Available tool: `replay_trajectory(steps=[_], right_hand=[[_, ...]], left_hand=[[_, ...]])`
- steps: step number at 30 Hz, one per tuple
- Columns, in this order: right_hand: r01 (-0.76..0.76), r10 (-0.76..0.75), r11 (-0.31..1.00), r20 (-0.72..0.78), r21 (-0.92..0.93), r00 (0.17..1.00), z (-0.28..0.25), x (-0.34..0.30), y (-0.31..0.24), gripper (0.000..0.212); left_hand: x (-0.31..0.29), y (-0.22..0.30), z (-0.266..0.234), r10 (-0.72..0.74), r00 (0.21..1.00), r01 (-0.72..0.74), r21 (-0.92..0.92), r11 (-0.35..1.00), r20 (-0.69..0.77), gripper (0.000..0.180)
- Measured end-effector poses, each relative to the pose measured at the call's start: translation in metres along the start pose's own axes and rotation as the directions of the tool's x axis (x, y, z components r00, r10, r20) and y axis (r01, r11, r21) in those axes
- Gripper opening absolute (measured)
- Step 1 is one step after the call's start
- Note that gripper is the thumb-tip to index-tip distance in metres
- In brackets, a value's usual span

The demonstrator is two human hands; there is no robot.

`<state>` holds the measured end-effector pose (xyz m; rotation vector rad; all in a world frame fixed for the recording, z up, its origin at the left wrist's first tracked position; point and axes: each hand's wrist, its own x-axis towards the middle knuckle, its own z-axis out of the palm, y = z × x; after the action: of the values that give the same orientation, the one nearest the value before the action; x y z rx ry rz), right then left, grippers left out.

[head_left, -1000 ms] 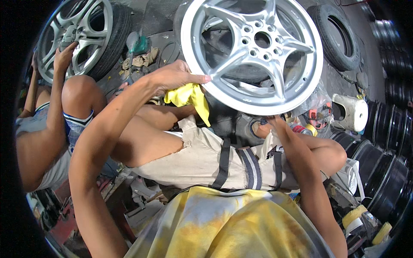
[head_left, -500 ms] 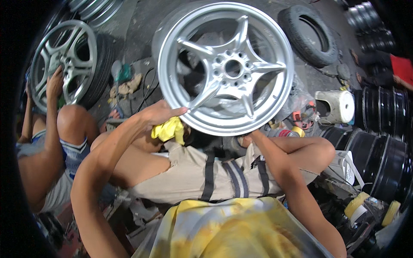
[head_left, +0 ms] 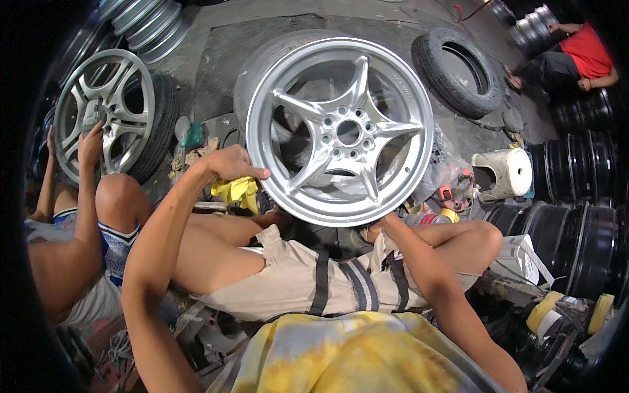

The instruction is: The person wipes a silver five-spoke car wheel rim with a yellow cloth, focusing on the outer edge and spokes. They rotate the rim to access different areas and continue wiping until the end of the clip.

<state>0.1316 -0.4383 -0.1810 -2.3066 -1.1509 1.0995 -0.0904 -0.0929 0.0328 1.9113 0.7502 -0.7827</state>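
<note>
A silver star-spoked wheel rim (head_left: 357, 164) stands tilted in front of me, its face toward me. My left hand (head_left: 229, 164) is closed at its lower left edge, with the thumb against the outer lip. From that hand hangs a crumpled yellow cloth (head_left: 239, 191), bunched under the fingers. My right hand (head_left: 388, 224) reaches behind the lower right edge of the wheel rim; its fingers are hidden there. Clear plastic sheeting (head_left: 438, 173) shows behind the rim.
At left, a person's hand (head_left: 90, 144) works on another silver wheel (head_left: 137, 131) beside a tyre. A loose tyre (head_left: 458, 72) lies beyond at right. Near it are a white stool (head_left: 517, 171), a red-and-black tool (head_left: 452, 195) and stacked black rims (head_left: 557, 242). A red-shirted person (head_left: 593, 56) sits far right.
The view has shifted, so the wheel rim appears lower and a little smaller. More of the red-shirted person shows. Both my hands stay at the rim, the left still with the yellow cloth.
</note>
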Motion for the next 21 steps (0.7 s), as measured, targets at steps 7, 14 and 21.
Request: replay_trajectory(steps=[7,14,21], right_hand=[[-0.009,0.009,1.000,0.017,-0.022,1.000,-0.007,-0.025,0.014,0.043],[-0.020,0.021,0.999,0.006,-0.047,1.000,-0.009,-0.035,0.024,0.041],[-0.020,0.019,0.996,-0.016,-0.090,1.000,-0.019,-0.042,0.034,0.039]], left_hand=[[-0.013,0.002,-0.033,0.039,0.992,-0.041,-0.012,0.999,-0.117,0.063],[-0.024,0.001,-0.072,0.148,0.962,-0.142,0.044,0.989,-0.229,0.054],[-0.050,-0.002,-0.093,0.118,0.937,-0.338,-0.772,0.539,-0.328,0.057]])
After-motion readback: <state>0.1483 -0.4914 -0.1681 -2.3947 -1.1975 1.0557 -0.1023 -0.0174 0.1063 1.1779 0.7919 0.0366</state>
